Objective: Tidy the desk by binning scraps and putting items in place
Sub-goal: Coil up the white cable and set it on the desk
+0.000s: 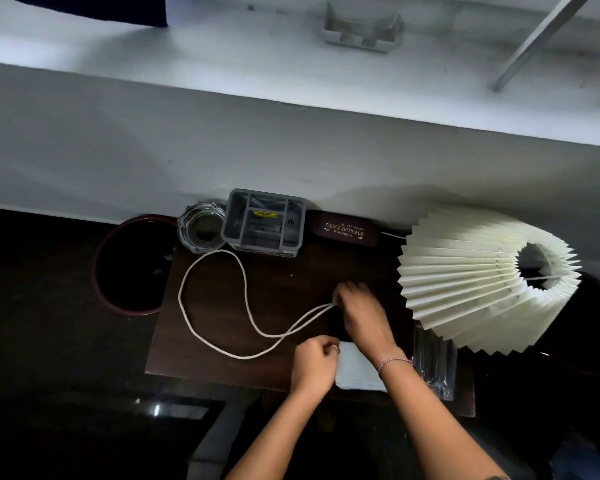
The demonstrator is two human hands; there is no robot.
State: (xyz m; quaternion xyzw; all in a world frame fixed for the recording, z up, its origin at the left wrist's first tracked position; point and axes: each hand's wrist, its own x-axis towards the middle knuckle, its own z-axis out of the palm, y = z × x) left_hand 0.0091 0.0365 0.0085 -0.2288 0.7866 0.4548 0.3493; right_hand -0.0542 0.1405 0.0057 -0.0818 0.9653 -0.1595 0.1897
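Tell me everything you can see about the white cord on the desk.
The white cord looks like a thin twisted rope, pale against the dark wooden desk. It lies slack in one big, uneven loop, and the far end of that loop comes close to the glass ashtray and the grey organiser. Its two strands run side by side to the right hand, which pinches them at the fingertips. The cord's ends are hidden there.

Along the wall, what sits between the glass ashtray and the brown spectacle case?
In the head view, a grey compartmented desk organiser stands between the glass ashtray and the spectacle case.
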